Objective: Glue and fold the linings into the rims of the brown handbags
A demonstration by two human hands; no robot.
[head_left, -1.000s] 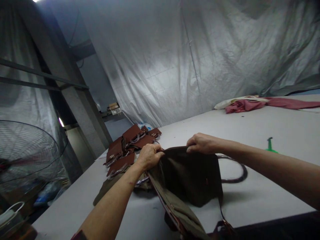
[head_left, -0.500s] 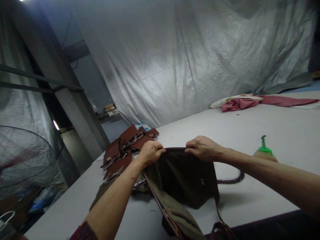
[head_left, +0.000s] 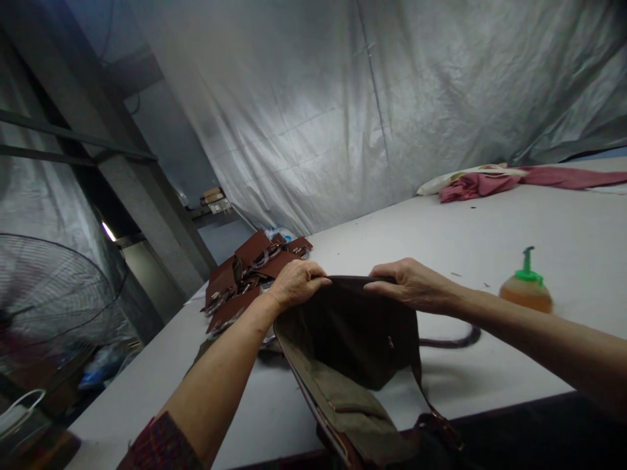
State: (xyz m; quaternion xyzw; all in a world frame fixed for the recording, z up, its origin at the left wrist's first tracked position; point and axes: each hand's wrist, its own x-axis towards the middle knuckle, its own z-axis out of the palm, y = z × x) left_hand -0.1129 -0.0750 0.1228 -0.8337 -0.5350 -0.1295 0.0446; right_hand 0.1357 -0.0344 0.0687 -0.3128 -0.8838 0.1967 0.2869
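Note:
A dark brown bag (head_left: 357, 333) with an olive-grey lining (head_left: 337, 391) gapes toward me at the table's near edge. My left hand (head_left: 298, 284) is closed on the left part of its upper rim, thumb against fingers. Farther right on the same rim, my right hand (head_left: 404, 284) pinches the edge between thumb and fingers. A small metal zip pull shows on the dark inner wall. From the bag's right side a curved handle (head_left: 450, 342) sticks out over the table. A strap with a buckle (head_left: 443, 427) hangs at the lower right.
Several brown bags with plastic-wrapped handles (head_left: 245, 274) are heaped on the white table (head_left: 382, 241) at left. Right of my right forearm stands a squeeze bottle (head_left: 526, 290) with a green cap and amber liquid. Pink cloth (head_left: 482, 186) lies behind; a fan (head_left: 53, 294) is far left.
My view has shifted slightly. The bag's mouth gapes a little wider, with more lining showing. My right fingers sit more loosely spread along the rim; both hands keep their hold.

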